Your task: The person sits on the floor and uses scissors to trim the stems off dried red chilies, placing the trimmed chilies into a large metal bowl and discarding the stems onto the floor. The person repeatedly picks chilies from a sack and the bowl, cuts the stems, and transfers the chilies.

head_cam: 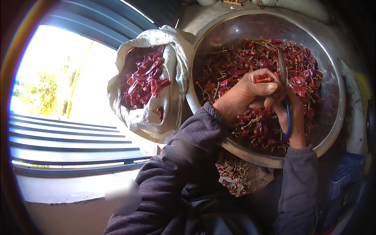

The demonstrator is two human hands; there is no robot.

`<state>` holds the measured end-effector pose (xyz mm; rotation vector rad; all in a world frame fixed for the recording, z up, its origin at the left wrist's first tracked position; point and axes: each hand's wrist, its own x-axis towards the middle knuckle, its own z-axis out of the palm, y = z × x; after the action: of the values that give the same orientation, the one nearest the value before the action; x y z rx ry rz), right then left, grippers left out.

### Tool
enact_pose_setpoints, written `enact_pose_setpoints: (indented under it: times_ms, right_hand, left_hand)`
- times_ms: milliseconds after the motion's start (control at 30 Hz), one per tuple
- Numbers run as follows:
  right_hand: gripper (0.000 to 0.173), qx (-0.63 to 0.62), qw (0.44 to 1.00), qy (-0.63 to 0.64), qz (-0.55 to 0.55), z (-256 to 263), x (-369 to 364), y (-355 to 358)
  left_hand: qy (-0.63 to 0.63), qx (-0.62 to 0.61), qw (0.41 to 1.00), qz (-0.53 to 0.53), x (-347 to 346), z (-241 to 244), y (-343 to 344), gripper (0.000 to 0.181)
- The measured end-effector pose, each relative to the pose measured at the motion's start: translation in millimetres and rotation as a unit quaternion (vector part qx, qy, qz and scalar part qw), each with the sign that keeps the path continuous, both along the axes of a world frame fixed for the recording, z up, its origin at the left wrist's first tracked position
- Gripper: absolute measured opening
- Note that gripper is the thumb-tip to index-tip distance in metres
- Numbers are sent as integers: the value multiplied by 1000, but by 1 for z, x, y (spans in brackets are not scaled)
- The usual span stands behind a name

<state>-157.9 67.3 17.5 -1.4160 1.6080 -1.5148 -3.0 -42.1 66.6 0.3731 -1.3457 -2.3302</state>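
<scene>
Over a wide metal basin (329, 117), my two hands meet close together. My left hand (249, 88) pinches a red dried chili piece (263, 78) between thumb and fingers. Around the blue handle of a pair of scissors (282, 70), my right hand (293, 114) is closed, and the blades point toward the far side of the basin. Whether the blades are apart is hard to tell from here. Below the hands lies a heap of dried red chilies (249, 61), many with pale stems.
A white woven sack (173, 97), its mouth rolled back, holds cut red chili pieces (144, 79) left of the basin. Chili stems (235, 173) are piled below the basin's near rim. A blue plastic crate (343, 173) stands at right. Metal slats (73, 147) border the bright opening at left.
</scene>
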Motion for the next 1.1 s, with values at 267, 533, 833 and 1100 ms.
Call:
enact_pose_setpoints:
  times_ms: [267,533,833,1100]
  right_hand:
    - [32,129,976,-176,3,9,-2,-4]
    - [30,38,980,-190,39,5,-6,-3]
    - [37,7,999,3,-49,3,0,-6]
    - [33,-15,996,2,-91,4,4,-4]
  left_hand:
    - [-40,-27,984,171,17,-4,-24,12]
    - [-252,-177,949,73,-4,1,-3,28]
    - [-228,-145,959,92,-4,-17,-7,28]
    - [-154,19,985,70,-5,-17,-2,20]
